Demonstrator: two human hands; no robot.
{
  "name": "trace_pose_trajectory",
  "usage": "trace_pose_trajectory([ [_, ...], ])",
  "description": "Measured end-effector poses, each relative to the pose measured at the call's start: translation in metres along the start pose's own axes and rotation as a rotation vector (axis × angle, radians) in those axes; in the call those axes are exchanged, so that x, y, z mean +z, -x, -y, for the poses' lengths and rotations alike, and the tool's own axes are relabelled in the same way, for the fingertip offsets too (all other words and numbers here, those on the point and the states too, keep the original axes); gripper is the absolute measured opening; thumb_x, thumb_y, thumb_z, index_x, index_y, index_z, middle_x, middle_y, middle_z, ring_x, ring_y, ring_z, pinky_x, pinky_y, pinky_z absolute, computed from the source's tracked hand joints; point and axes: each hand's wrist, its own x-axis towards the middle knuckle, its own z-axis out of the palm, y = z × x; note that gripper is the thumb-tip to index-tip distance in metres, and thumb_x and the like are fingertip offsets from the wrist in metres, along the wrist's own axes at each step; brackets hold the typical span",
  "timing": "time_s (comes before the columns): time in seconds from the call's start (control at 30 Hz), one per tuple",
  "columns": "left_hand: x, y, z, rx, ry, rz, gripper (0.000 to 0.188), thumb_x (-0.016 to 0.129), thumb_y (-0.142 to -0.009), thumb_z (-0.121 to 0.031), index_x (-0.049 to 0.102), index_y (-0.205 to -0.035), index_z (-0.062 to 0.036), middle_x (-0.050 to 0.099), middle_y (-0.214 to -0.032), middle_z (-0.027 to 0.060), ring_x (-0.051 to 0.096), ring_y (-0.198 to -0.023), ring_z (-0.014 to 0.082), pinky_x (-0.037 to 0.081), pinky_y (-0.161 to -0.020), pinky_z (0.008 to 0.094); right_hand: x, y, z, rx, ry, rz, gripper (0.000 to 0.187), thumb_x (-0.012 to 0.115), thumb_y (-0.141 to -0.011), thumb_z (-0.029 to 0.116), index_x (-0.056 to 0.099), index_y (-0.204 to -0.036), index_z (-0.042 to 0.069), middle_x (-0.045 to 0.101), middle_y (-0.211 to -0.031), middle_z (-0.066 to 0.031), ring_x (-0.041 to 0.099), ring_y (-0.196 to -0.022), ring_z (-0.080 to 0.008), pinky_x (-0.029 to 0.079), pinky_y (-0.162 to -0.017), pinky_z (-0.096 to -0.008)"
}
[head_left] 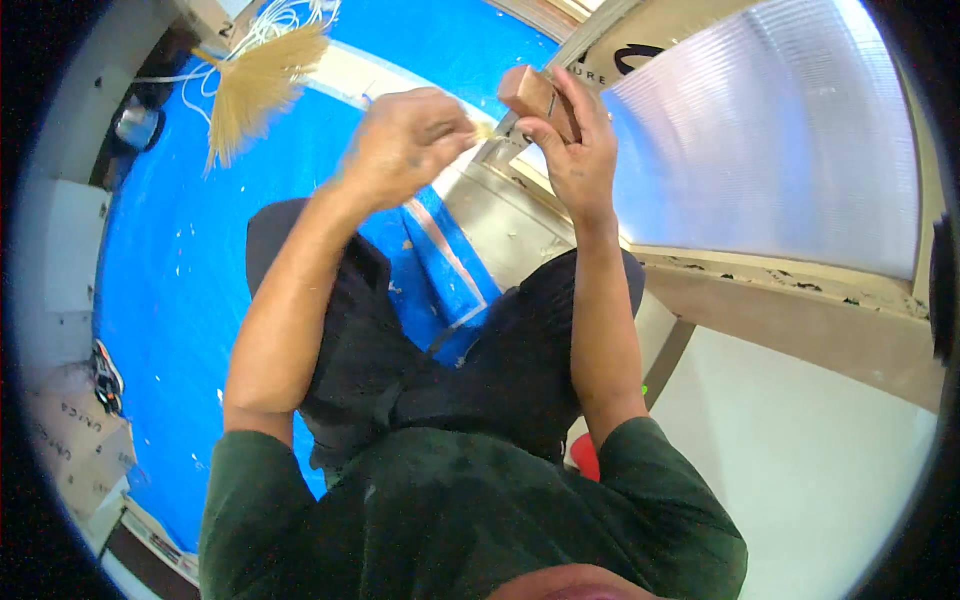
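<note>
My right hand (583, 170) grips a small reddish-brown wooden hand plane (530, 94) from its right side, with the thumb below and the fingers over the back. A dark slot runs across the plane's visible face. To its left, my left hand (402, 148) is raised with fingers pinched together, slightly smeared by motion. A thin pale-yellow wood shaving (486, 132) shows at those fingertips, with a small gap between them and the plane. Both hands are above and beyond my knees.
A translucent ribbed panel (760, 150) in a wooden frame (780, 285) stands at the right. Blue sheeting (180, 330) with scattered pale bits covers the floor. A straw broom (262, 85) and white cable (290, 18) lie far left; cardboard boxes (85, 445) stand at the left edge.
</note>
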Motion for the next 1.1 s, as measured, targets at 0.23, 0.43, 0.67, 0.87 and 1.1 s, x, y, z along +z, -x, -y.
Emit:
trace_pose_trajectory([
  [0.23,-0.007,0.000,0.025,-0.233,-0.262,0.107,0.021,0.074,-0.091,-0.018,0.074,-0.102,-0.0002,0.076,-0.096,0.0184,0.073,-0.087,0.0317,0.056,-0.080,0.0405,-0.002,0.003,0.012,-0.246,0.365,0.072,0.086,0.093,-0.067,0.034,0.060,-0.141,0.005,0.076,-0.112,-0.0113,0.067,-0.100,-0.0325,0.049,-0.091,-0.0448],
  [0.43,-0.004,-0.008,0.033,-0.285,-0.165,0.076,0.024,0.072,-0.092,-0.024,0.074,-0.103,-0.0022,0.076,-0.098,0.0208,0.072,-0.094,0.0392,0.055,-0.084,0.0482,0.005,0.006,0.021,-0.266,0.259,0.021,0.090,0.094,-0.066,0.033,0.057,-0.143,0.006,0.077,-0.115,-0.0090,0.067,-0.103,-0.0312,0.047,-0.093,-0.0444],
  [0.67,-0.001,0.000,0.048,-0.276,-0.208,0.185,0.026,0.072,-0.095,-0.017,0.071,-0.114,0.0011,0.076,-0.092,0.0185,0.074,-0.089,0.0272,0.056,-0.081,0.0399,0.007,0.006,0.027,-0.210,0.211,-0.022,0.088,0.095,-0.069,0.033,0.056,-0.142,0.004,0.077,-0.116,-0.0100,0.068,-0.102,-0.0303,0.051,-0.095,-0.0430],
  [0.87,-0.006,-0.010,0.031,-0.497,0.010,0.587,0.016,0.060,-0.099,-0.014,0.070,-0.100,-0.0015,0.073,-0.078,0.0116,0.068,-0.060,0.0196,0.052,-0.055,0.0375,0.006,0.009,0.004,0.602,-0.905,-0.036,0.063,0.079,-0.093,0.038,0.057,-0.142,0.005,0.073,-0.118,-0.0134,0.071,-0.099,-0.0220,0.060,-0.089,-0.0366],
  [1.1,0.054,0.017,0.023,-0.397,-0.225,1.161,0.023,0.061,-0.098,-0.020,0.072,-0.101,-0.0001,0.074,-0.076,0.0123,0.071,-0.064,0.0223,0.054,-0.060,0.0410,0.004,0.012,0.009,0.759,-1.467,0.154,0.064,0.046,-0.108,0.056,0.051,-0.147,0.006,0.067,-0.128,-0.0217,0.070,-0.101,-0.0297,0.061,-0.081,-0.0444],
])
